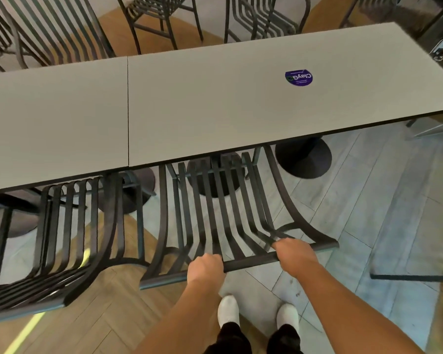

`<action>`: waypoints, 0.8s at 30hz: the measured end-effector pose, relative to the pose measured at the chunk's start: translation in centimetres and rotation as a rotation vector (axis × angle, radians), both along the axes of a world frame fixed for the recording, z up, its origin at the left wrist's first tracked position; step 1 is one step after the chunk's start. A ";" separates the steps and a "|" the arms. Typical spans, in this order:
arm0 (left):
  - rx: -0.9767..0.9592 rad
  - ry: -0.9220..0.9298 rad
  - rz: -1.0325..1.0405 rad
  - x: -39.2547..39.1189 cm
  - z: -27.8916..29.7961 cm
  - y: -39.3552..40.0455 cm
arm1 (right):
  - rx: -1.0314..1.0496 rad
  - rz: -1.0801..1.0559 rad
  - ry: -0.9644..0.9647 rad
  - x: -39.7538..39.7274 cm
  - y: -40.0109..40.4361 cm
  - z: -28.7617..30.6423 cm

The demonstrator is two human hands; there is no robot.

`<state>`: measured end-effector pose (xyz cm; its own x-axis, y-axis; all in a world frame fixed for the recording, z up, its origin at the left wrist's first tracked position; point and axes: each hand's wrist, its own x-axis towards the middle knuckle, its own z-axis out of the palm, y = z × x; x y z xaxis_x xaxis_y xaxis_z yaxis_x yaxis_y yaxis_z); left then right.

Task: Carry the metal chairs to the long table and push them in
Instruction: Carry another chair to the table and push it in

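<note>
A black slatted metal chair (215,213) stands in front of me, its seat tucked under the near edge of the long grey table (215,103). My left hand (205,268) and my right hand (296,254) both grip the chair's top rail, a hand's width apart. To its left a second metal chair (62,238) stands at the table, its seat partly under the edge. The chair legs are hidden under the tabletop.
Several more metal chairs (161,19) line the far side of the table. Round black table bases (303,157) stand on the floor under the table. A purple sticker (299,77) lies on the tabletop. A thin metal frame (409,277) sits at the right.
</note>
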<state>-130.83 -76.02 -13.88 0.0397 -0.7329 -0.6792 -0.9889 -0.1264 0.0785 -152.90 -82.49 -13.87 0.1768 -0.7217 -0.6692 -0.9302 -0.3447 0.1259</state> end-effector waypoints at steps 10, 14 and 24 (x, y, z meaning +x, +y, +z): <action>0.012 -0.031 -0.018 0.2 -1.2 -2.9 | -0.007 -0.002 -0.006 0.2 -2.8 -0.7; 0.050 -0.021 -0.023 0.5 -1.2 -3.4 | -0.022 0.020 -0.013 0.2 -2.8 -0.9; 0.118 0.263 -0.019 -0.4 2.2 -5.0 | 0.125 -0.413 -0.400 -1.3 -1.4 4.6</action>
